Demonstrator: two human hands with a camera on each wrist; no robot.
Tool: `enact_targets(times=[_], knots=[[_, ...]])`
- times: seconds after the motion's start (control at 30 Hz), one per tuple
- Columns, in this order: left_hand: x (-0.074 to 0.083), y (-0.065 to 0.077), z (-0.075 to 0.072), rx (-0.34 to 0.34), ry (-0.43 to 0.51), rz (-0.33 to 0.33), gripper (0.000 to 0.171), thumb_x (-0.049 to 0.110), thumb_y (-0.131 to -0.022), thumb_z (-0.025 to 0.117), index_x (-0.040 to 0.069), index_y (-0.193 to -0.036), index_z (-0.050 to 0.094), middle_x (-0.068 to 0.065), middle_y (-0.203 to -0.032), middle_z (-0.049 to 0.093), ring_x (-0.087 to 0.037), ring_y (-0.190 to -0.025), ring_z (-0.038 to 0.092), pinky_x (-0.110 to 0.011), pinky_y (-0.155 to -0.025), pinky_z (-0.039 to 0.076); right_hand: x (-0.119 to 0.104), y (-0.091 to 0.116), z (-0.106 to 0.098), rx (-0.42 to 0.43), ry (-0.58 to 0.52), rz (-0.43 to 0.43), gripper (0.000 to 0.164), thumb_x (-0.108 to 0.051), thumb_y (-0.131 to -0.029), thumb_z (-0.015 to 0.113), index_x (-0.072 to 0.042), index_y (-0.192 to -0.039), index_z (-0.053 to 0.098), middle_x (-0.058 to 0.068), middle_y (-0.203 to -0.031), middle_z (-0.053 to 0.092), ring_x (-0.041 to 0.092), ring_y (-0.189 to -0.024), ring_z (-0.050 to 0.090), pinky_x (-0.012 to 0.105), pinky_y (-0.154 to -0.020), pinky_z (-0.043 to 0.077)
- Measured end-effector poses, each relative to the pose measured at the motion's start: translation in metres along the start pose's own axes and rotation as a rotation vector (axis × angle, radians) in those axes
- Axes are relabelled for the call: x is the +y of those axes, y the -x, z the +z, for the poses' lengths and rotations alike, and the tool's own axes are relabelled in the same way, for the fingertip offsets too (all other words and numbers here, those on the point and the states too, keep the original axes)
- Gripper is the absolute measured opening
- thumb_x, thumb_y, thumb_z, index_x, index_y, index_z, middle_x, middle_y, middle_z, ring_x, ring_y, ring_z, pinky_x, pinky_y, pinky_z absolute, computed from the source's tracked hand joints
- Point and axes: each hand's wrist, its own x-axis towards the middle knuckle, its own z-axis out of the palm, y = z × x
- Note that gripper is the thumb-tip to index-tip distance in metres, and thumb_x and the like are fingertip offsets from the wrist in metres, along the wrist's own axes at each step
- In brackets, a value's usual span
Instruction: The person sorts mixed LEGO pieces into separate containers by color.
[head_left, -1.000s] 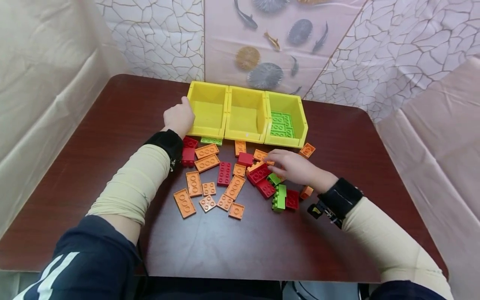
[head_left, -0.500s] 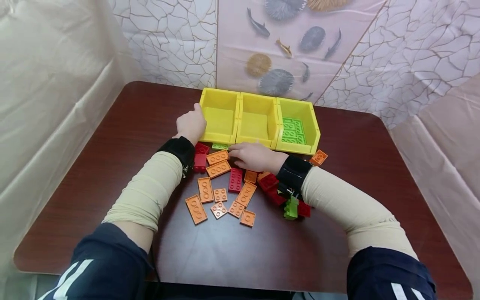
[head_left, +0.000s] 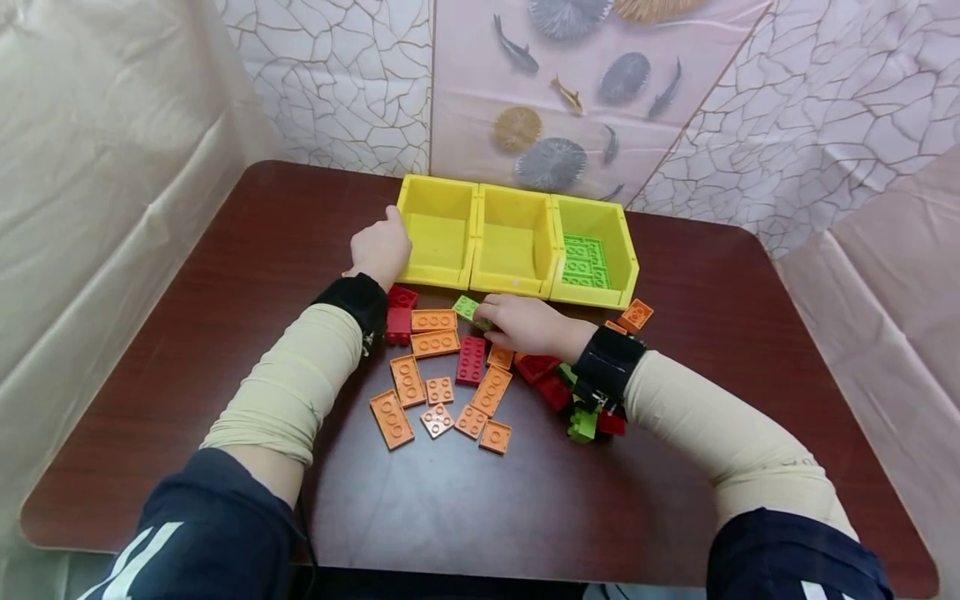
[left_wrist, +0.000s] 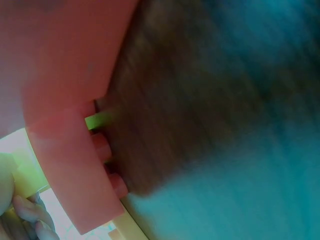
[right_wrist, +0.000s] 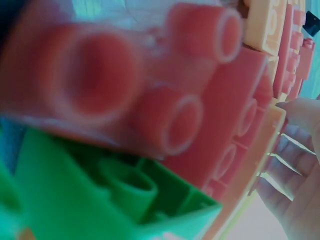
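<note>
In the head view my left hand [head_left: 381, 250] grips the left side of the yellow three-compartment bin [head_left: 474, 237]. The left wrist view shows its curled fingers [left_wrist: 34, 212] by the yellow wall, partly hidden behind a red building brick [left_wrist: 75, 165]. My right hand [head_left: 528, 321] is in front of the middle compartment, its fingertips on a flat light-green building brick [head_left: 465, 307]. That brick's right end is hidden under the fingers. In the right wrist view, bricks block sight of what the fingers [right_wrist: 275, 192] hold.
Several green bricks [head_left: 585, 258] lie in the right compartment. Orange bricks [head_left: 435, 343] are spread over the brown table [head_left: 420, 508], with a red brick [head_left: 471, 360] among them. Red and green bricks [head_left: 582, 423] are heaped beneath my right wrist.
My right hand first moved left from the brick heap, then slightly right. The flat green brick came out from the bin's front edge, turning, and nearby orange bricks shifted. My left hand stays at the bin.
</note>
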Motion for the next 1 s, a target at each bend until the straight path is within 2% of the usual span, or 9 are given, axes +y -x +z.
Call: enact_targets(times=[0.2,0.33,0.47,0.6,0.67,0.73,0.83,0.9,1.0], knots=[[-0.001,0.0,-0.001,-0.011,-0.01,-0.006,0.048,0.025,-0.099,0.038,0.003,-0.138,0.021,-0.016,-0.086,0.054,-0.032,-0.075,0.055,-0.045,-0.075,0.048,-0.006,-0.004,0.005,0.092,0.129,0.114,0.022,-0.026,-0.088,0.064,-0.008,-0.1,0.061,0.003,-0.09,0.055,0.015,-0.075,0.055,0.033,-0.062,0.049],[-0.001,0.001,0.0,0.005,-0.009,-0.004,0.047,0.025,-0.098,0.039,0.002,-0.137,0.023,-0.016,-0.086,0.054,-0.032,-0.075,0.055,-0.045,-0.075,0.048,-0.011,-0.011,0.009,0.075,0.226,0.183,0.023,-0.028,-0.088,0.064,-0.007,-0.095,0.056,0.004,-0.084,0.056,0.019,-0.072,0.058,0.036,-0.057,0.049],[0.002,0.003,0.0,0.018,-0.007,-0.004,0.045,0.025,-0.098,0.041,0.002,-0.134,0.026,-0.017,-0.088,0.055,-0.032,-0.075,0.056,-0.045,-0.075,0.048,-0.014,-0.011,0.008,0.051,0.215,0.228,0.026,-0.024,-0.086,0.065,-0.006,-0.1,0.053,0.005,-0.088,0.059,0.022,-0.076,0.06,0.038,-0.057,0.05],[0.003,0.003,0.001,0.019,-0.012,0.0,0.047,0.026,-0.097,0.042,0.002,-0.135,0.026,-0.017,-0.088,0.054,-0.031,-0.075,0.056,-0.045,-0.076,0.049,-0.013,-0.006,-0.002,0.072,0.065,0.248,0.04,-0.023,-0.087,0.063,-0.005,-0.12,0.049,0.009,-0.102,0.06,0.021,-0.079,0.06,0.036,-0.06,0.05],[0.003,0.003,0.001,0.023,-0.013,0.002,0.047,0.025,-0.097,0.042,0.002,-0.135,0.026,-0.016,-0.087,0.054,-0.031,-0.074,0.056,-0.045,-0.075,0.049,-0.011,0.001,-0.009,0.105,-0.044,0.248,0.046,-0.022,-0.089,0.06,-0.005,-0.129,0.046,0.01,-0.109,0.059,0.019,-0.08,0.059,0.032,-0.06,0.049],[0.002,0.003,0.002,0.03,-0.012,0.003,0.045,0.025,-0.097,0.041,0.002,-0.134,0.027,-0.016,-0.086,0.054,-0.031,-0.074,0.055,-0.044,-0.075,0.049,-0.007,0.01,-0.018,0.157,-0.152,0.253,0.045,-0.021,-0.091,0.056,-0.006,-0.132,0.044,0.01,-0.112,0.059,0.017,-0.077,0.059,0.03,-0.058,0.048],[0.002,0.003,0.001,0.037,-0.005,0.002,0.044,0.024,-0.097,0.041,0.002,-0.133,0.027,-0.016,-0.086,0.054,-0.032,-0.074,0.055,-0.044,-0.075,0.048,0.005,0.027,-0.03,0.266,-0.319,0.309,0.038,-0.022,-0.095,0.047,-0.007,-0.13,0.047,0.01,-0.102,0.061,0.019,-0.065,0.054,0.03,-0.051,0.044],[0.002,0.003,0.0,0.037,-0.002,0.003,0.044,0.024,-0.097,0.04,0.002,-0.133,0.027,-0.016,-0.086,0.054,-0.032,-0.074,0.055,-0.045,-0.075,0.048,0.019,0.039,-0.035,0.373,-0.395,0.37,0.034,-0.023,-0.098,0.043,-0.006,-0.127,0.05,0.01,-0.097,0.061,0.02,-0.063,0.053,0.032,-0.053,0.043],[0.002,0.003,0.001,0.039,-0.004,0.002,0.044,0.024,-0.097,0.039,0.002,-0.133,0.027,-0.017,-0.086,0.055,-0.032,-0.074,0.056,-0.045,-0.074,0.048,0.045,0.056,-0.04,0.52,-0.516,0.507,0.034,-0.026,-0.1,0.041,-0.004,-0.123,0.053,0.013,-0.096,0.059,0.026,-0.071,0.058,0.035,-0.06,0.046]])
